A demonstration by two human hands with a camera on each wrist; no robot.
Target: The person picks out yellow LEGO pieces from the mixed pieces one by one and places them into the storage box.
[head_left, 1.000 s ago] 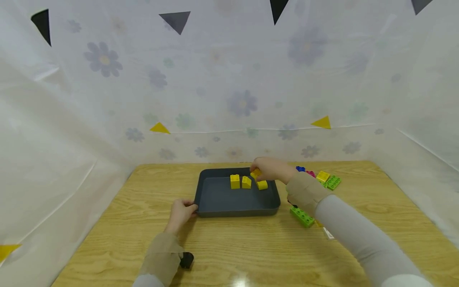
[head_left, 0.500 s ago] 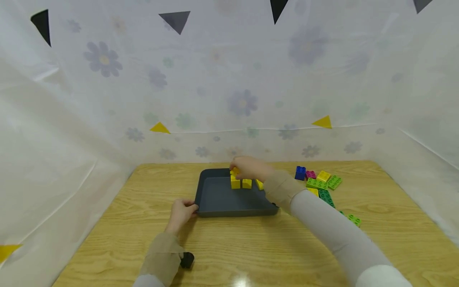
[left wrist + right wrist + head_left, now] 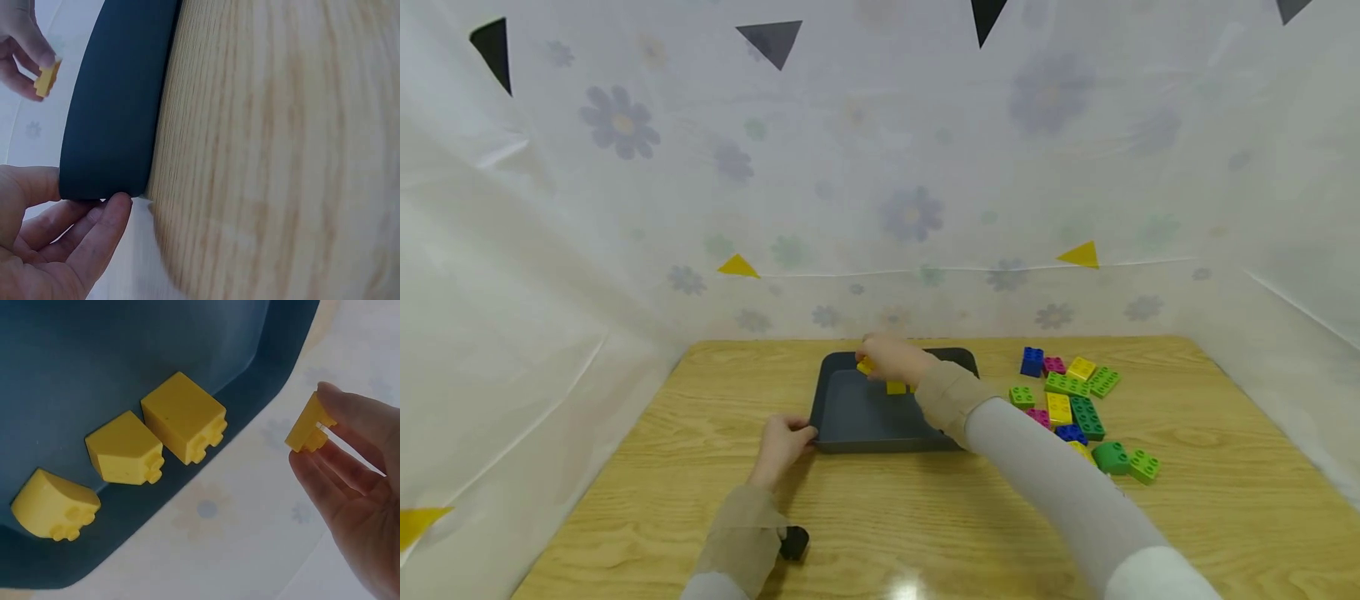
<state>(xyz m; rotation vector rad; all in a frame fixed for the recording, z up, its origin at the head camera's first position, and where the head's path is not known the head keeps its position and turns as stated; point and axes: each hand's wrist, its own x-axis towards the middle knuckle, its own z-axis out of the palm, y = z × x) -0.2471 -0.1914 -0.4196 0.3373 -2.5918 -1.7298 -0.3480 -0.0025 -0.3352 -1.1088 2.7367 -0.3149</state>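
My right hand [image 3: 897, 358] pinches a thin yellow toy brick [image 3: 305, 427] between thumb and fingertips, its studs facing the palm. It hangs over the far left part of a dark grey tray [image 3: 880, 445]. Inside the tray, along the far wall, three yellow pieces form a spaced row: a square block [image 3: 182, 412], a slope-topped block [image 3: 124, 447] and a rounded block [image 3: 53, 503]. In the head view my right hand and sleeve cover most of that row. My left hand [image 3: 782, 446] grips the tray's near left corner, thumb and fingers on its wall [image 3: 115, 112].
Loose bricks lie right of the tray on the wooden table [image 3: 662, 500]: a blue brick [image 3: 1032, 362], a long lime brick [image 3: 1067, 384], a dark green brick [image 3: 1087, 418] and several others. A floral sheet [image 3: 910, 167] hangs behind the table.
My right hand has moved left across the tray with the yellow brick, from above the right end of the row to past its left end. My left hand stays at the corner.
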